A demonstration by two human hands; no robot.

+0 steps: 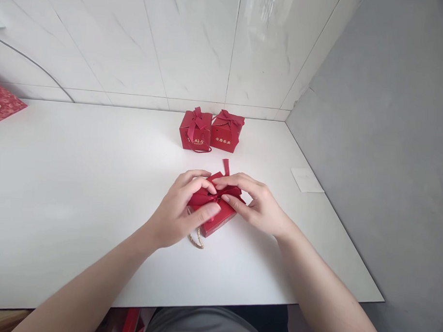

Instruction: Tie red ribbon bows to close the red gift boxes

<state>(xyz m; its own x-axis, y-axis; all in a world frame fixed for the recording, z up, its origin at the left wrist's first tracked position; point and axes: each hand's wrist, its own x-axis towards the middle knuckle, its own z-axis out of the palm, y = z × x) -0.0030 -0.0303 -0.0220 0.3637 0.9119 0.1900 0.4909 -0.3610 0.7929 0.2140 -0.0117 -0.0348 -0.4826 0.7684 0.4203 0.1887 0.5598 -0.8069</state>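
Observation:
A small red gift box rests on the white table in front of me, between my hands. On its top lies a dark red ribbon gathered into a bow, with one tail standing up behind. My left hand closes around the bow's left loop, thumb low and index finger near the knot. From the right, my right hand pinches the ribbon by the knot between thumb and fingers. A twisted gold cord hangs out at the box's left side. Fingers partly cover the knot and the box top.
Two red boxes with bows, one at left and one at right, stand side by side near the tiled wall. A white paper square lies by the right edge, beside a grey wall. A red patterned package sits far left.

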